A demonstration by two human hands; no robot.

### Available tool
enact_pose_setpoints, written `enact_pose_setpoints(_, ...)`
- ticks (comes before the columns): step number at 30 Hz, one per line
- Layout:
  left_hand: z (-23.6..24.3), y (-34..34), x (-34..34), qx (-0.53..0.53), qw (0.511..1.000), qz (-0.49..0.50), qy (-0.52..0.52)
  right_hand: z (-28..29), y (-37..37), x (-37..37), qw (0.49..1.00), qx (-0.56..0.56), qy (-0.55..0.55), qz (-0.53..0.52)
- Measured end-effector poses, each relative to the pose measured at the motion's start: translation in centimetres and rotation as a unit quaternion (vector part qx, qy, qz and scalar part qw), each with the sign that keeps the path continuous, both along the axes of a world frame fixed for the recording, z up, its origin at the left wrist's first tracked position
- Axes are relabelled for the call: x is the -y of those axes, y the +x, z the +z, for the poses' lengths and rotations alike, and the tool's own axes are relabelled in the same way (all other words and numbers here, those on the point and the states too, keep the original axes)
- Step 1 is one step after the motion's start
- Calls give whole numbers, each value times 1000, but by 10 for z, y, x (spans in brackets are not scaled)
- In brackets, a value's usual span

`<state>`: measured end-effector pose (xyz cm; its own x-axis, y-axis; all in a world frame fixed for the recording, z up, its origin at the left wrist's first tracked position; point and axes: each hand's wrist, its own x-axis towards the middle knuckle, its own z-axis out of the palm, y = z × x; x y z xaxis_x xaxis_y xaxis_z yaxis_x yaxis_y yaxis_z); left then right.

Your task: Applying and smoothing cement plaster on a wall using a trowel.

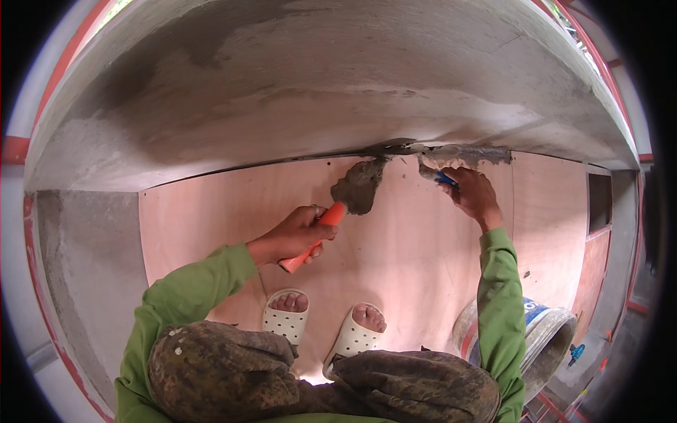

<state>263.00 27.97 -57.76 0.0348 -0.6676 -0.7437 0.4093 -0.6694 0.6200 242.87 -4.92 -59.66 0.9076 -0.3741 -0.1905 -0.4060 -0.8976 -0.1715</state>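
Observation:
My left hand [290, 234] is closed round the orange handle of a trowel [319, 235]. Wet grey mortar [360, 187] covers its blade, so the metal hardly shows. In my right hand [474, 194] is a small putty knife [428, 169] with a blue handle. Its blade is close to the foot of the grey cement wall [317, 84], where wall and plywood sheet [395, 261] meet. A dark, wet strip of mortar [472, 153] runs along that joint, with smears on the wood beside it.
Pale perforated clogs [286, 324] are on my feet, on the plywood. At my right a mortar-stained bucket [546, 349] lies tipped on its side. A blue valve [577, 354] sits beyond it. Low grey walls [95, 261] close in the left side, and a square opening [599, 201] shows at right.

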Motion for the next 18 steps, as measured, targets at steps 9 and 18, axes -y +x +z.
enact_pose_setpoints(9,2,5,-7,56,998,-16,-9,12,-30,-15,991,82,95,-51)
enact_pose_setpoints(18,-1,7,-14,55,998,17,-21,-33,-31,-45,981,121,149,-14)
